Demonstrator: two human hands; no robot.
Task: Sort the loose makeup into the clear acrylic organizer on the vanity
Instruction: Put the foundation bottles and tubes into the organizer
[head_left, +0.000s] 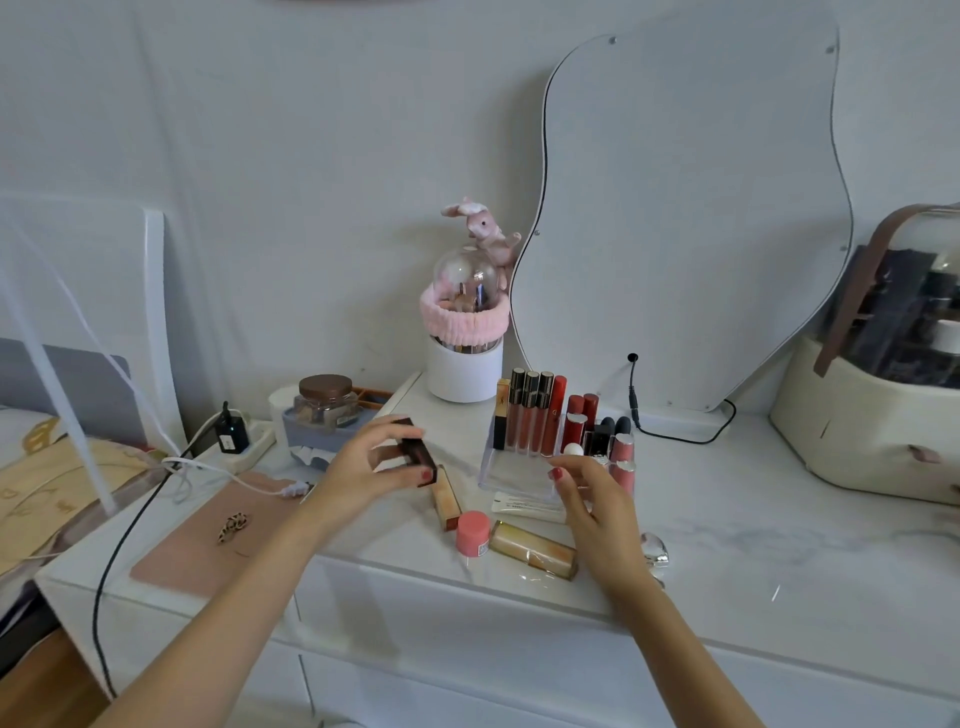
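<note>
Two hands are raised over the vanity; a dark lipstick tube is pinched in the left hand, left of the clear acrylic organizer near the back edge; the right hand, fingers loosely spread, is held empty at the organizer's front wall; a pink-capped jar is left by the front edge.

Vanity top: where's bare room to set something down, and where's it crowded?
Free: the marble between the acrylic organizer and the cream case; also the front edge right of the silver piece. Crowded: in front of the organizer, where the gold tube, pink-capped jar, white tube and both hands sit.
</note>
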